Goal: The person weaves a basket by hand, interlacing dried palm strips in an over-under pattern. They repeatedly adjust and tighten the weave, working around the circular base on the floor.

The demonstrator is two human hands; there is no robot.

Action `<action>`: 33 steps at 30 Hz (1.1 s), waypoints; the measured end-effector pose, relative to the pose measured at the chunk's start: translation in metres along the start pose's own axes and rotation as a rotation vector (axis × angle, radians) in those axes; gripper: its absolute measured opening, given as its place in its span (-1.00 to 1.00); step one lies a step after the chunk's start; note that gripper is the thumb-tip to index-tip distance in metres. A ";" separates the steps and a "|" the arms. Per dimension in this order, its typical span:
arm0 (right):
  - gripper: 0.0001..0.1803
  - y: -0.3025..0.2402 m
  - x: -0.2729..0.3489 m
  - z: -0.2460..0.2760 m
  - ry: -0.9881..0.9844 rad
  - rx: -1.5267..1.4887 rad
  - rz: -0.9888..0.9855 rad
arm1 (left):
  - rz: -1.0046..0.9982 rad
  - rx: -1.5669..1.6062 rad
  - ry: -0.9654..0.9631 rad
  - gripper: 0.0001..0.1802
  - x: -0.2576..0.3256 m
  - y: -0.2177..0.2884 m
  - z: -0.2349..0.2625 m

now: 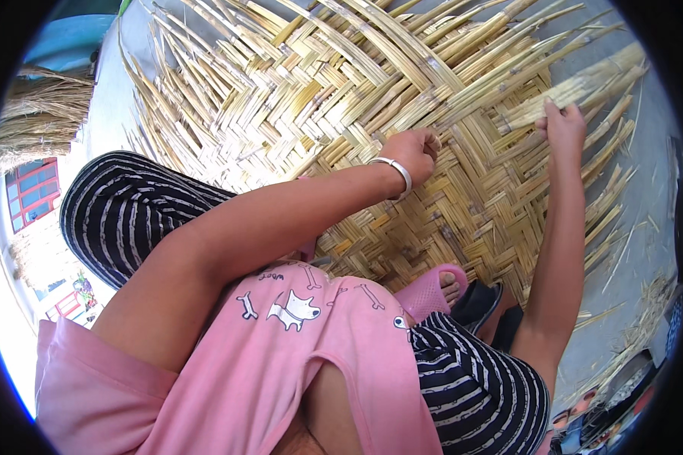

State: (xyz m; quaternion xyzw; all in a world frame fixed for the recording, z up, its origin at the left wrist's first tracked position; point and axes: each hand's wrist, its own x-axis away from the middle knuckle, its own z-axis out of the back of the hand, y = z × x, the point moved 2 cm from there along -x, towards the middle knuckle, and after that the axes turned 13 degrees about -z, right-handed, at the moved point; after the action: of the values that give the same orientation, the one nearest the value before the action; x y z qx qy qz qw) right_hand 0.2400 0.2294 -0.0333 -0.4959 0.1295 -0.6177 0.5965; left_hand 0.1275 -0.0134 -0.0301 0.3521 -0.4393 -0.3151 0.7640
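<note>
A large mat (463, 205) of split reed strips lies woven in a zigzag pattern in front of me. My left hand (413, 158), with a pale bangle on the wrist, rests low over its middle with the fingers curled closed; whatever they may grip is hidden. Out on the right, my right hand (563, 129) pinches a broad, flattened reed strip (599, 85) near the mat's right edge. The strip's outer end points to the upper right. Long loose strip ends (402, 45) fan out from the weave along the far side.
My feet, one in a pink slipper (431, 290), are at the mat's near edge beside dark footwear (482, 305). Reed scraps (630, 341) litter the grey floor on the right. A pile of dry stalks (42, 114) and a blue container (68, 38) stand at the far left.
</note>
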 end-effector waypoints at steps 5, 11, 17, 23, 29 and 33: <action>-0.73 -0.014 0.011 -0.001 -0.044 0.080 0.091 | 0.029 0.079 0.044 -0.70 -0.006 -0.014 -0.004; -0.65 0.029 0.015 0.007 -0.042 -0.199 0.039 | -0.193 -0.200 0.287 -0.78 -0.008 -0.017 0.011; -0.59 0.006 0.018 -0.020 -0.210 -0.130 0.149 | -0.166 -0.433 0.076 -0.69 -0.026 -0.028 0.026; -0.50 0.001 -0.019 -0.039 -0.326 -0.058 -0.087 | -0.099 -0.523 -0.087 -0.65 -0.041 -0.021 0.030; -0.72 -0.007 -0.023 -0.034 -0.470 -0.376 -0.280 | -0.136 -0.601 -0.148 -0.59 -0.051 -0.023 0.032; -0.86 -0.002 -0.003 -0.043 -0.533 -0.219 -0.285 | -0.105 -0.620 -0.177 -0.62 -0.050 -0.014 0.033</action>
State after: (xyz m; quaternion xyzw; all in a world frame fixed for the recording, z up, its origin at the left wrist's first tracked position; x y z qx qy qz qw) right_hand 0.2048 0.2139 -0.0536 -0.7147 -0.0365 -0.5258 0.4599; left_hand 0.0750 0.0099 -0.0517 0.0961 -0.3685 -0.5024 0.7762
